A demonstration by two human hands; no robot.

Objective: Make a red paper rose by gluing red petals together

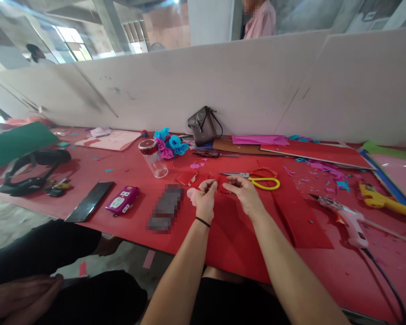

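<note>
Crosswise, scissors (248, 175) point left beyond both hands (206, 195) (242, 192), whose fingers curl inward, their grip unclear.

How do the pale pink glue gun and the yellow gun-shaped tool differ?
The pale pink glue gun has pink and white parts; the yellow gun-shaped tool looks mostly yellow. The pink one shows a black cord; the yellow one shows none, though it reaches the picture's edge. The pink one lies nearer the person, the yellow one farther right. Both rest on the red tabletop.
</note>
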